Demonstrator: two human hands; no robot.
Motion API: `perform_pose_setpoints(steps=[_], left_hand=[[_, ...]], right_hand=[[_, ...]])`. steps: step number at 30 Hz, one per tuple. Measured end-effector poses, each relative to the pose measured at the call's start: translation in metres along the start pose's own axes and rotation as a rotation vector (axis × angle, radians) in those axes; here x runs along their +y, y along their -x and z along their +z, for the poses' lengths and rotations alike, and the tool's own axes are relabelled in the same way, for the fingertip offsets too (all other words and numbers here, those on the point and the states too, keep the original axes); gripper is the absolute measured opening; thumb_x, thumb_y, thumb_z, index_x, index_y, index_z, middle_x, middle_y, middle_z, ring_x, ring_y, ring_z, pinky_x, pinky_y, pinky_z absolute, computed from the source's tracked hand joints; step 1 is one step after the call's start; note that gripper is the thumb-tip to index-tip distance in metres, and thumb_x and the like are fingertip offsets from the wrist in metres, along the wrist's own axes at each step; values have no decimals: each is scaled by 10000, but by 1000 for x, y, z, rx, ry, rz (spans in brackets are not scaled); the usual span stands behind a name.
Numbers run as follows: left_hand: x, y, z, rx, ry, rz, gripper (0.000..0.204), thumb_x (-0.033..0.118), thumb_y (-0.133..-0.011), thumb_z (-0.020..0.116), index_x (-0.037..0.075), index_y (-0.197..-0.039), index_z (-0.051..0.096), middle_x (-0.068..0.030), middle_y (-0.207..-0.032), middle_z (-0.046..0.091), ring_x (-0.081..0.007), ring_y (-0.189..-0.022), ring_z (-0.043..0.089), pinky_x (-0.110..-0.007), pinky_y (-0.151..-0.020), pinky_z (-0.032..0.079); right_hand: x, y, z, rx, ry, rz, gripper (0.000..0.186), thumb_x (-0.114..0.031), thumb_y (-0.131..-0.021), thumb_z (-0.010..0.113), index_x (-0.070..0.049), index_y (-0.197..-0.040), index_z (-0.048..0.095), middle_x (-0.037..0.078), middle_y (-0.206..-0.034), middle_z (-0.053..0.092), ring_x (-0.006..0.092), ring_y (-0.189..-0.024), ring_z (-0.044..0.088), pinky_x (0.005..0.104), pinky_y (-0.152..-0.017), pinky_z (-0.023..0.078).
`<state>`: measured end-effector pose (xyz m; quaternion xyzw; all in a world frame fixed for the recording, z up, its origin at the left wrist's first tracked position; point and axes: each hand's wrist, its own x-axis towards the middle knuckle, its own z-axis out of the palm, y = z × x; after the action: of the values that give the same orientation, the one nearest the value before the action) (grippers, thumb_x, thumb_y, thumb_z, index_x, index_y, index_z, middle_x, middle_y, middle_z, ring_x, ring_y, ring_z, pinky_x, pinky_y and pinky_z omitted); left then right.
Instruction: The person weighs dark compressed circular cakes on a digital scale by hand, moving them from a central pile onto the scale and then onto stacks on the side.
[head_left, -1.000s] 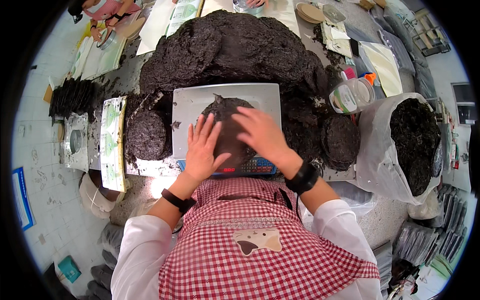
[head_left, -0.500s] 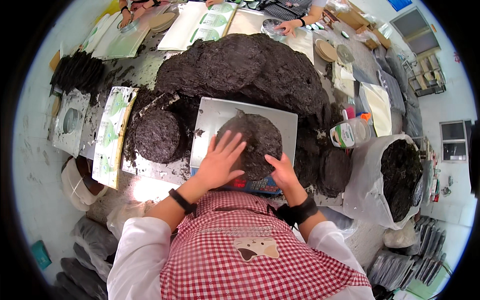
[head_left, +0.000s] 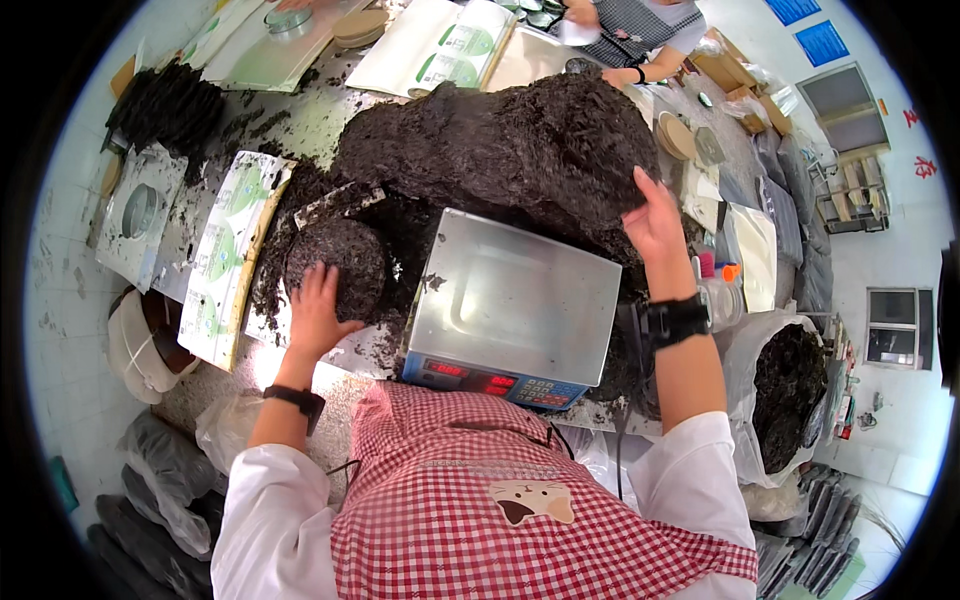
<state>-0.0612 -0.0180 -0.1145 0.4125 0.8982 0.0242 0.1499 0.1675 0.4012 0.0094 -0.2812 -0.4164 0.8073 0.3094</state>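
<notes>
My left hand (head_left: 318,318) rests flat with spread fingers on a round stack of dark dried seaweed (head_left: 345,265), left of the scale. My right hand (head_left: 655,222) is raised at the right end of a big dark seaweed heap (head_left: 480,140). Its fingers are stretched out and hold nothing; whether they touch the heap I cannot tell. Between my arms stands a digital scale (head_left: 515,300) with a bare metal pan, apart from a small dark scrap, and a lit red display on its blue front.
A green-and-white printed packaging stack (head_left: 228,260) lies at the left, near a sheet with a round ring mould (head_left: 140,212). An open plastic bag of seaweed (head_left: 790,400) stands at the right by a clear tub (head_left: 722,300). A co-worker's hand (head_left: 622,76) is beyond the heap.
The round seaweed cake is gone from the scale pan. My left hand has moved left onto the round stack, and my right hand has moved up and right to the heap.
</notes>
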Motion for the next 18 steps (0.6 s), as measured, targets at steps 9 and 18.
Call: perform_pose_setpoints(steps=[9,18], left_hand=[[-28,2,16,-34,-36,143,899,285,-638,800,129,-1400,349,-143,-1471,293,-334,-1351,285,-455,-1054,314],[-41,29,-27,460,1149,-219,249,96,-916,531,-16,-1127,598,-92,-1004,666,-129,-914,604,-262,-847,464]], right_hand=[[20,64,-36,232,344,-56,422,-63,-918,540,79,-1280,375,231,-1198,540,290,-1089,579,337,-928,498],[83,169,42,-9,477,218,438,-89,-878,587,20,-1275,439,157,-1197,562,232,-1065,584,332,-905,489]])
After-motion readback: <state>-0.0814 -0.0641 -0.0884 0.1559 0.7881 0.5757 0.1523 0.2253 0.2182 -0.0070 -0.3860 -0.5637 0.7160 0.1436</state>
